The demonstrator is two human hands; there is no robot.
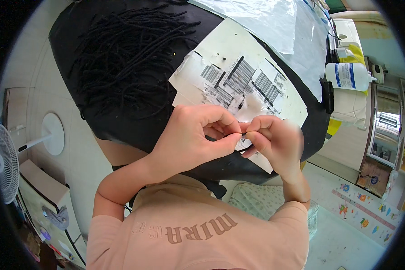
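My left hand (191, 139) and my right hand (278, 140) meet over the near part of a flat pale sheet. Thumb and fingers of each are pinched together on a thin black cord (244, 134), of which only a short bit shows between the fingertips. My fingers hide the rest of it. Beneath the hands lies the pale sheet (216, 42), printed with barcodes and dotted with small dark specks. To the left a big heap of black cords (121, 63) spreads over the black-covered table (135, 132).
Translucent plastic sheeting (274, 22) covers the far side of the table. At the right stand a white squeeze bottle (348, 76) with a blue-striped label and a white box (346, 31). A white fan (6, 164) and a pale cabinet (45, 189) are at the left.
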